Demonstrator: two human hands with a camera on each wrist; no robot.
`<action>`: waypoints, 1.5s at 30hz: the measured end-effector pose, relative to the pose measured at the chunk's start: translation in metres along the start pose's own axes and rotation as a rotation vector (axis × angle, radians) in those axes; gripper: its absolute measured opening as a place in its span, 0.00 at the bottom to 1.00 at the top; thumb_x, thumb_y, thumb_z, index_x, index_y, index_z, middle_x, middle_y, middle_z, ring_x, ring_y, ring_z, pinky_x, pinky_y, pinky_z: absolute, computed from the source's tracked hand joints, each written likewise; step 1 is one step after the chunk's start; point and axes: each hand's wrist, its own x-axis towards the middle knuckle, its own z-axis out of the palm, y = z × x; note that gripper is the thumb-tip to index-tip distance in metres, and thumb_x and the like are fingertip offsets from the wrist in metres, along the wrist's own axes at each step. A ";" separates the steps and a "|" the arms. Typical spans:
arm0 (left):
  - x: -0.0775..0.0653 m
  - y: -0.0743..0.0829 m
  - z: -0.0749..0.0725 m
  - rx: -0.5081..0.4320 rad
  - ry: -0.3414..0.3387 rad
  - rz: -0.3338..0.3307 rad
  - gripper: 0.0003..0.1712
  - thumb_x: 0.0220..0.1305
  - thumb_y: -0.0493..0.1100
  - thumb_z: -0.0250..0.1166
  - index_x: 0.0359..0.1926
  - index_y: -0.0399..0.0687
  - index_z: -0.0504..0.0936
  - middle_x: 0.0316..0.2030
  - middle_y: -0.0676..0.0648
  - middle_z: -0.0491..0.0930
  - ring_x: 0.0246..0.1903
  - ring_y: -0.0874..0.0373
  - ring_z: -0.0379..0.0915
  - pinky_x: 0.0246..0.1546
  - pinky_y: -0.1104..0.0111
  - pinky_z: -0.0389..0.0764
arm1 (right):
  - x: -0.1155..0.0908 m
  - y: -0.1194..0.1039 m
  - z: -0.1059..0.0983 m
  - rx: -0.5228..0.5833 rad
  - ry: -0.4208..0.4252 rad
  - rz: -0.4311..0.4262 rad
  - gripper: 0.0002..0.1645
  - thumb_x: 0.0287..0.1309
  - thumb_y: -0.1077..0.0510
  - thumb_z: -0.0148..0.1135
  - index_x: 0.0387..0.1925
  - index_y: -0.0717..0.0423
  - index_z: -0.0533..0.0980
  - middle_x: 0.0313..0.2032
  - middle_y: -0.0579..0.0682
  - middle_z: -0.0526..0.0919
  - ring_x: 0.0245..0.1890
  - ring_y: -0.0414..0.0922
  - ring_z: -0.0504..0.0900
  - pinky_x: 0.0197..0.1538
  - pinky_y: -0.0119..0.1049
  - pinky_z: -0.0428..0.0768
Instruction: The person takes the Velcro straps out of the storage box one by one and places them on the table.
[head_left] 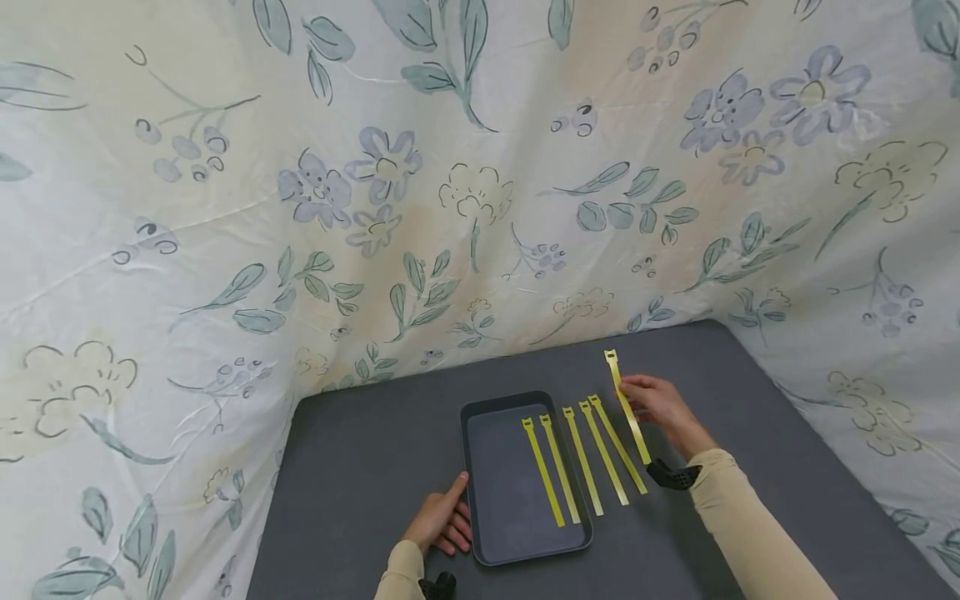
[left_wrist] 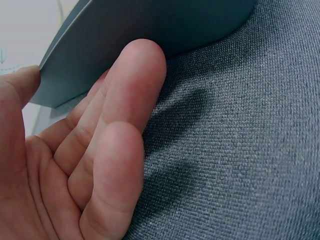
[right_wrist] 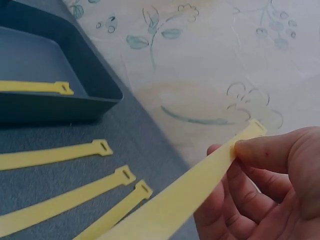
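Observation:
In my right hand (head_left: 663,412) I pinch a yellow cable-tie strap (right_wrist: 187,187) with a slotted head, held between thumb and fingers and lifted over the table. The fingers of my left hand (head_left: 442,518) touch the outer left side of a dark shallow tray (head_left: 491,546), with the thumb (left_wrist: 30,82) at its rim. Inside the tray two yellow straps (head_left: 543,471) lie side by side. Three more straps (right_wrist: 55,155) lie on the table to the right of the tray, two of them close together at their heads.
The dark grey cloth-covered table (head_left: 360,450) reaches back to a floral curtain (head_left: 480,200), which hangs behind and along both sides. A black wrist device (head_left: 675,475) sits on the right wrist, close to the lower end of the held strap.

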 end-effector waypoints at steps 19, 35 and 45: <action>0.003 -0.003 0.000 0.007 0.009 0.009 0.50 0.65 0.82 0.44 0.34 0.39 0.83 0.19 0.47 0.85 0.14 0.61 0.80 0.13 0.69 0.77 | 0.012 0.037 0.001 -0.054 -0.024 0.046 0.24 0.75 0.49 0.55 0.59 0.64 0.75 0.54 0.64 0.83 0.45 0.47 0.85 0.40 0.37 0.79; 0.002 -0.002 0.001 0.006 0.016 0.004 0.50 0.65 0.82 0.44 0.34 0.39 0.83 0.19 0.47 0.85 0.14 0.61 0.80 0.11 0.71 0.74 | 0.020 0.043 0.007 -0.045 0.015 0.093 0.24 0.72 0.52 0.57 0.59 0.66 0.75 0.41 0.53 0.87 0.35 0.41 0.83 0.38 0.37 0.82; 0.002 -0.003 0.001 0.001 0.018 0.009 0.49 0.65 0.82 0.44 0.33 0.40 0.83 0.19 0.48 0.85 0.14 0.62 0.80 0.11 0.71 0.74 | 0.027 0.052 0.011 -0.072 0.041 0.082 0.23 0.71 0.52 0.59 0.56 0.66 0.77 0.40 0.53 0.85 0.35 0.44 0.81 0.36 0.37 0.80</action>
